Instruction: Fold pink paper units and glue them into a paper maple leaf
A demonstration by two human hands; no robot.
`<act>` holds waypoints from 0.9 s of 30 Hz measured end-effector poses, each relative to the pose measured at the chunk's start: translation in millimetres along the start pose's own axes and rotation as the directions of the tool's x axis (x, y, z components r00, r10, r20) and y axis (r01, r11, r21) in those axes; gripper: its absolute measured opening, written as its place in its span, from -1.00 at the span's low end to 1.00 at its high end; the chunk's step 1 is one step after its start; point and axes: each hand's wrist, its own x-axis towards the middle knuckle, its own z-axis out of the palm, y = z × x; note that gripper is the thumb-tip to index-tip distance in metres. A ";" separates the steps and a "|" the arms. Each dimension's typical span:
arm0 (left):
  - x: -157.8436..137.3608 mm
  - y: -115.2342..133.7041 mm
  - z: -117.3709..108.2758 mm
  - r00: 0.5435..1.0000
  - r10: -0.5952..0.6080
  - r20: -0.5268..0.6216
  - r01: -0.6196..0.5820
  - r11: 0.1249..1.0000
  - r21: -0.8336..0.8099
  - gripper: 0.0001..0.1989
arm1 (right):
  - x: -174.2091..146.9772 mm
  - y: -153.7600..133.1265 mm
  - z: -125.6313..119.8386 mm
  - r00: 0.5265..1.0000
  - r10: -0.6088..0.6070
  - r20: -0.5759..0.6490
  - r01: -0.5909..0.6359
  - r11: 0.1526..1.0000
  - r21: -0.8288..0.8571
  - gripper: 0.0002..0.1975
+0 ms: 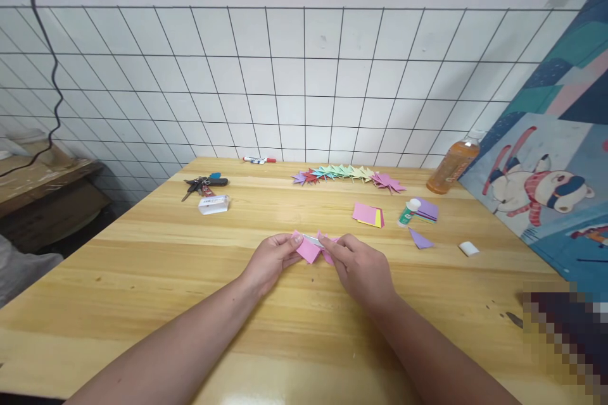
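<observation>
At the middle of the wooden table, my left hand pinches a piece of folded pink paper by its left side, thumb on top. My right hand closes on the paper's right part, its index finger pressing near the upper edge. Between the two hands a narrow pale strip shows along the top of the paper; I cannot tell what it is. More pink paper points out around the right fingertips, partly hidden by them.
Behind my hands lie a curved row of colourful folded paper pieces and pink paper squares. To the right are a glue stick, purple papers, an eraser-like white block and a bottle. Keys and a white box sit left.
</observation>
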 end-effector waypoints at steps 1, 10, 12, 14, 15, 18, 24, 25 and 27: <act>-0.3 0.3 0.3 1.000 0.003 0.005 -0.003 1.000 0.003 -0.75 | -0.1 -0.1 -0.2 1.000 0.001 0.000 -0.001 1.000 0.003 -0.62; -0.6 1.1 1.5 1.000 0.007 -0.005 -0.007 1.000 0.004 -0.76 | -0.8 0.1 0.6 1.000 0.007 -0.013 -0.008 1.000 -0.022 -0.62; -0.8 1.2 1.6 1.000 0.020 -0.016 -0.020 1.000 -0.002 -0.77 | -0.7 0.2 1.0 1.000 0.008 -0.016 -0.008 1.000 -0.020 -0.62; -1.1 1.6 1.8 1.000 0.021 -0.019 -0.021 1.000 -0.005 -0.76 | -0.6 0.4 1.4 1.000 0.003 -0.012 -0.003 1.000 -0.017 -0.62; -1.3 1.8 1.8 1.000 0.016 -0.016 -0.016 1.000 -0.003 -0.76 | -0.5 0.4 1.6 1.000 0.000 -0.009 0.000 1.000 -0.015 -0.61; -2.1 2.6 2.1 1.000 0.000 0.004 0.000 1.000 0.031 -0.74 | -0.3 0.1 1.8 1.000 -0.006 -0.003 0.006 1.000 -0.004 -0.61; -2.5 3.3 2.9 1.000 0.011 0.019 -0.012 0.998 0.055 -0.73 | -0.3 0.3 0.2 1.000 0.010 -0.010 -0.010 1.000 0.005 -0.62; -2.5 3.3 2.9 1.000 0.008 0.019 -0.009 0.999 0.051 -0.73 | -0.4 0.6 -0.1 1.000 0.018 -0.017 -0.018 1.000 0.004 -0.63; -2.4 3.1 2.6 1.000 0.003 0.025 -0.005 0.999 0.048 -0.72 | -0.5 1.3 -0.7 0.999 0.021 -0.026 -0.021 1.000 0.015 -0.63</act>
